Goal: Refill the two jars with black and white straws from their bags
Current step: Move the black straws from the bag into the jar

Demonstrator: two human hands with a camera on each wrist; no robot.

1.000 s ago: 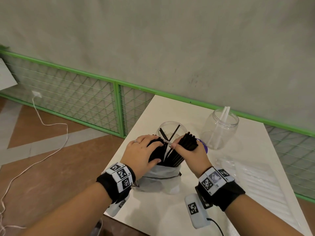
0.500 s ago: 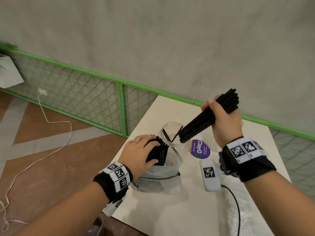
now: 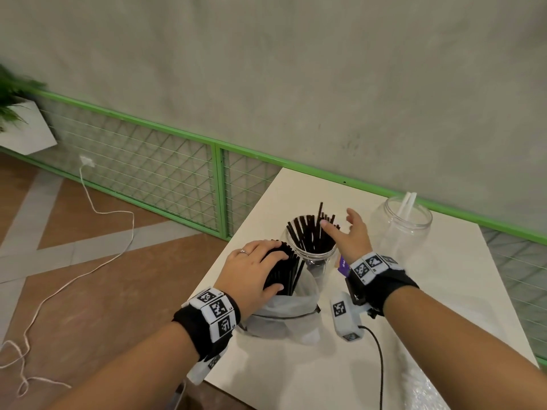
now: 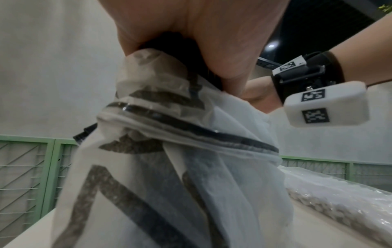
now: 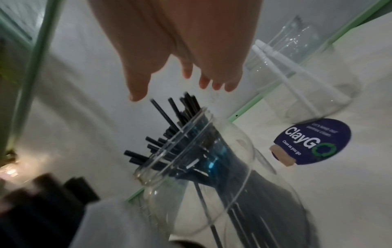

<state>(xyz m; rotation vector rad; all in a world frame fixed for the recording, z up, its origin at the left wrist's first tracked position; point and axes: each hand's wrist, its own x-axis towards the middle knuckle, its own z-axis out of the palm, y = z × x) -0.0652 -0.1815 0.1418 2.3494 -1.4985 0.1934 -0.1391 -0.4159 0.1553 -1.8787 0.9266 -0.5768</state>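
Note:
A clear jar (image 3: 310, 255) (image 5: 212, 167) near the table's left edge holds a fanned bunch of black straws (image 3: 307, 232) (image 5: 180, 120). My right hand (image 3: 346, 235) (image 5: 180, 70) hovers just above and right of their tips, fingers spread and empty. In front of the jar stands a translucent white bag (image 3: 284, 312) (image 4: 169, 167) with more black straws (image 3: 284, 270) sticking out. My left hand (image 3: 254, 270) (image 4: 191, 50) grips the top of that bundle and bag. A second clear jar (image 3: 399, 232) (image 5: 307, 75) at the back right holds two white straws (image 3: 407, 202).
A purple round ClayGo sticker (image 5: 311, 141) lies on the white table (image 3: 444, 306) between the jars. A clear bag of white straws (image 4: 350, 209) lies at the front right. A black cable (image 3: 380, 365) trails from my right wrist. The green mesh railing (image 3: 177, 173) runs behind.
My right hand lifted a bunch of black straws out of the bag, dropped them into the near jar and let go. The left hand stayed on the bag.

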